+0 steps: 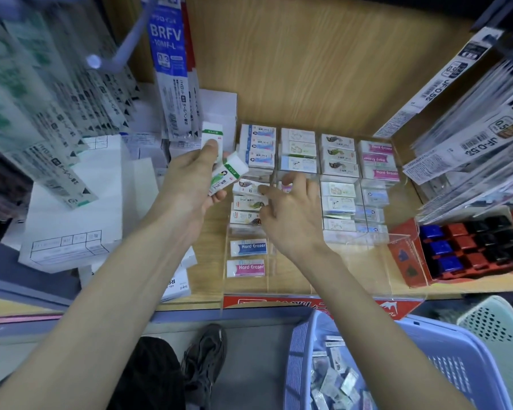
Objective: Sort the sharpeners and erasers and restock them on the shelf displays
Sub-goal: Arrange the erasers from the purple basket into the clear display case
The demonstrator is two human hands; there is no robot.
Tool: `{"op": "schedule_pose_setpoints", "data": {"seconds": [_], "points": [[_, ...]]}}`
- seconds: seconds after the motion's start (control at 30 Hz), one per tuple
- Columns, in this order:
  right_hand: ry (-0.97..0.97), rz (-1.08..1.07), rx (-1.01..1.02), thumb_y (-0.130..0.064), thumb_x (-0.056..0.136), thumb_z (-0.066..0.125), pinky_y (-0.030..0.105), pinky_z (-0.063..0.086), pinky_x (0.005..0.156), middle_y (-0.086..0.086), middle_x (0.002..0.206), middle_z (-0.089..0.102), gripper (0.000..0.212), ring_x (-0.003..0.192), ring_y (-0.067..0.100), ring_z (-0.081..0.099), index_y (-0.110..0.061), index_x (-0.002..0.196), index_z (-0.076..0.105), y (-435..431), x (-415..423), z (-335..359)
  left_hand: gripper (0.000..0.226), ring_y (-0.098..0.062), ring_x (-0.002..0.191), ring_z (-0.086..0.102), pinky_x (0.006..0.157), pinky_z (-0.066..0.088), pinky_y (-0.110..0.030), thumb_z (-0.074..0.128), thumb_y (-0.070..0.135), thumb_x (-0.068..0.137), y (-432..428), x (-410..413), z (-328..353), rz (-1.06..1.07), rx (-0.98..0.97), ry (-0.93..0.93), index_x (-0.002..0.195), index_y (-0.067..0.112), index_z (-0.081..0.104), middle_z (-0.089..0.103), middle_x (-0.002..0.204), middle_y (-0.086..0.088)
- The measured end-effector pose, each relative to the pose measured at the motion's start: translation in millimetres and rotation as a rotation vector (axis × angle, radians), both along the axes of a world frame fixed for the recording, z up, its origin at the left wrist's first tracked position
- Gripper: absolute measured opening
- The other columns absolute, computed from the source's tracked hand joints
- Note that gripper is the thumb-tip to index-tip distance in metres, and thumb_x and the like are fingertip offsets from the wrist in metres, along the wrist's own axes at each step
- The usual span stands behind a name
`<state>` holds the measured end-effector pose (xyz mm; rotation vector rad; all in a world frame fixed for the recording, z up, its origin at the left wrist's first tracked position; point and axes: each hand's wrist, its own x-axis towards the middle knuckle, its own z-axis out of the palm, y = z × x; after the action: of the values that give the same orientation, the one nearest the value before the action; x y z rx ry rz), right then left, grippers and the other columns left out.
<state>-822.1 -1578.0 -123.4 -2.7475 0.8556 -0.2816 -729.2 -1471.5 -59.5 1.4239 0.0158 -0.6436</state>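
Two hands are here: a left hand (187,179) and a right hand (290,214). The left one holds two green-banded erasers (228,176). In the front left column of the clear display (332,279) lie two "Hard Eraser" pieces (248,247) — one blue, one pink. Below stand two baskets — a blue basket (456,350) and a pale green basket (498,327).

Light wooden shelf (209,270), matching wood-grain back panel (308,69) rising behind it, blue-grey front rail (190,316) along the shelf edge, smooth grey floor (258,365) below, blurred hanging packets (471,137), seemingly pen refills, crowding both sides, stacked white cartons (80,208) at left, flat even light.
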Motion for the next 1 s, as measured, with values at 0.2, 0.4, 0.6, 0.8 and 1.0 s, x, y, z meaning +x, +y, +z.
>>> {"op": "schedule_pose_setpoints", "data": {"seconds": [0.2,0.4,0.6,0.8,1.0], "points": [[0.055,-0.011,-0.048,-0.039,0.096,0.039,0.039,0.027,0.101,0.007,0.129,0.036,0.042,0.118,0.027,0.027,-0.033,0.136,0.047,0,0,-4,0.024,-0.010,0.058,0.051,0.044,0.041,-0.017,0.048,0.031,0.097,-2,-5,2,-0.018,0.006,0.002,0.079,0.019,0.057,0.060,0.071,0.000],[-0.113,-0.012,0.088,-0.036,0.096,0.046,0.029,0.030,0.101,0.004,0.123,0.040,0.038,0.115,0.020,0.029,-0.029,0.132,0.053,3,-11,8,0.022,-0.010,0.059,0.052,0.045,0.041,-0.018,0.048,0.032,0.097,-1,-5,0,-0.038,0.026,-0.006,0.082,0.019,0.057,0.061,0.073,-0.001],[-0.666,-0.011,1.017,-0.033,0.085,0.062,0.018,0.050,0.083,-0.006,0.103,0.067,0.018,0.097,0.006,0.062,-0.030,0.102,0.065,15,-39,61,0.021,-0.013,0.069,0.059,0.050,0.046,-0.019,0.050,0.028,0.096,-7,-17,0,-0.232,-0.029,0.019,0.099,0.012,0.063,0.067,0.087,-0.004],[-0.667,-0.073,0.902,-0.007,0.088,0.062,0.017,0.049,0.060,-0.004,0.084,0.063,0.015,0.076,0.012,0.060,-0.021,0.093,0.064,20,-47,62,0.027,-0.012,0.074,0.066,0.058,0.056,-0.021,0.049,0.021,0.096,-9,-28,1,-0.435,-0.098,0.051,0.112,0.004,0.063,0.069,0.096,-0.010],[-0.766,-0.129,0.984,-0.003,0.087,0.062,0.021,0.052,0.059,0.008,0.080,0.062,0.017,0.059,0.008,0.062,-0.009,0.103,0.060,15,-71,66,0.024,-0.019,0.089,0.066,0.080,0.055,-0.030,0.045,0.011,0.097,-10,-33,1,-0.583,-0.155,0.048,0.117,0.014,0.058,0.067,0.109,-0.012]]}}
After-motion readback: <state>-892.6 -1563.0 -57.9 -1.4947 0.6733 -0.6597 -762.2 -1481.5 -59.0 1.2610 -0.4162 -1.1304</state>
